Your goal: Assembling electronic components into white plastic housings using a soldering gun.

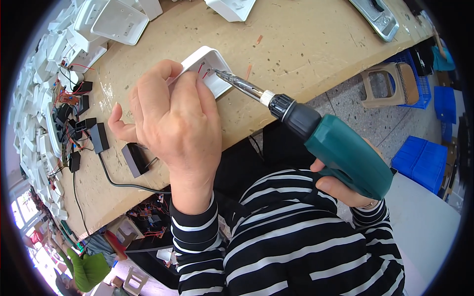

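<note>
My left hand [173, 113] is closed on the near-left wall of a small white plastic housing [224, 60], an open-topped box on the bench. Short red wires [201, 67] and small metal parts show inside it; my fingers cover its left side. With my right hand [340, 190] I grip a green and black pistol-shaped power screwdriver [345, 150]. Its metal shaft [242, 85] slants up and left, and the tip reaches into the housing. Whether the tip touches anything there I cannot tell. Most of my right fingers are hidden behind the tool body.
White housings [37, 133] are heaped along the left; another white box [231, 7] stands at the back. Black adapters [98, 138] with cords lie left of my left hand. A metal tray [380, 22] sits far right on the workbench [296, 44]. Below are a stool [377, 81] and blue bins [419, 160].
</note>
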